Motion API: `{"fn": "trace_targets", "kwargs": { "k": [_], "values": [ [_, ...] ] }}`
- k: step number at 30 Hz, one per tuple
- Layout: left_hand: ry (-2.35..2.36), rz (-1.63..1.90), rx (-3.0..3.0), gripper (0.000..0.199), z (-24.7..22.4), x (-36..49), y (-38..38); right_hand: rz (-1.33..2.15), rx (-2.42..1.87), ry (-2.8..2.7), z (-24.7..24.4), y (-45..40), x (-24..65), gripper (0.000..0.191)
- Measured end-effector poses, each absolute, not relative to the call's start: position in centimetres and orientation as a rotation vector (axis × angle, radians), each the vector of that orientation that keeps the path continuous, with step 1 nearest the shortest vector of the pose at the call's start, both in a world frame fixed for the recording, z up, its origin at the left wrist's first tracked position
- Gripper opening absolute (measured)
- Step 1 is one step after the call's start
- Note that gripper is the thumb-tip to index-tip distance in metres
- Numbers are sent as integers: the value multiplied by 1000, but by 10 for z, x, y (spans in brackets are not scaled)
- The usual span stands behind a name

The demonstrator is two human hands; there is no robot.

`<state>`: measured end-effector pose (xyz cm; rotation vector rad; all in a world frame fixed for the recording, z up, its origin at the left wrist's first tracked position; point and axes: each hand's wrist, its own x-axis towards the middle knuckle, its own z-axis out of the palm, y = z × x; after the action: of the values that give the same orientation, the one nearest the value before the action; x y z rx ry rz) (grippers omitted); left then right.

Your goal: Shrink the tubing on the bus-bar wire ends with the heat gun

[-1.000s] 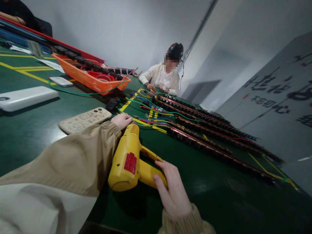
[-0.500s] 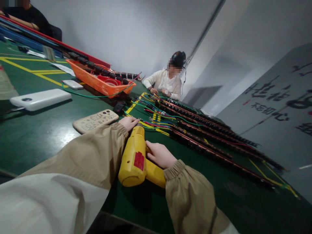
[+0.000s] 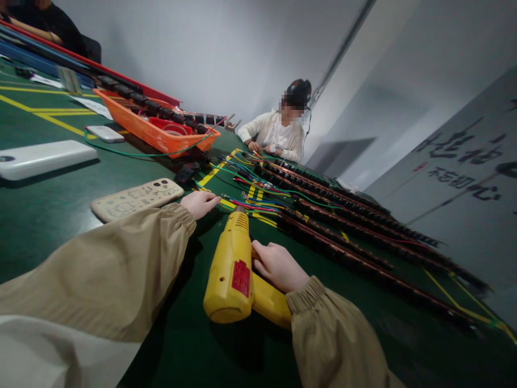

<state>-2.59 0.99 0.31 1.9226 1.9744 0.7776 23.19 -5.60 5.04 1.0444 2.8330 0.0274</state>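
My right hand [image 3: 279, 265] is wrapped around the handle of a yellow heat gun [image 3: 230, 269] with a red label. The gun's nozzle points away from me, toward the ends of several coloured wires [image 3: 252, 203]. Left of the nozzle, my left hand [image 3: 200, 203] has its fingertips pinched together close to the wire ends. Whatever lies between those fingertips is too small to make out. A phone in a beige patterned case [image 3: 137, 199] lies on the table just left of that hand.
Long dark strips with copper-coloured wires [image 3: 339, 240] stretch across the green table [image 3: 161, 328] to the right. An orange basket [image 3: 157, 137] holds dark parts at the back left. A white power bank [image 3: 48, 159] lies left. A co-worker [image 3: 278, 132] sits opposite; another person [image 3: 52, 27] is far left.
The heat gun and my right hand have shifted slightly right and nearer in view. My left hand has moved left, away from the nozzle, while the camera view turned a little right.
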Motion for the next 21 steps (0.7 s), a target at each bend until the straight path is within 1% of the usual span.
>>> {"fn": "trace_targets", "kwargs": {
  "k": [4,12,21],
  "values": [
    [1970,762,1936,49,3,-27,9,31,1119,2790,51,-54,249,12],
    [1982,746,1948,48,3,-29,9,187,1292,2668,53,-49,286,17],
    [2025,716,1948,43,8,-23,6,187,1324,2669,55,-52,291,17]
  ]
}}
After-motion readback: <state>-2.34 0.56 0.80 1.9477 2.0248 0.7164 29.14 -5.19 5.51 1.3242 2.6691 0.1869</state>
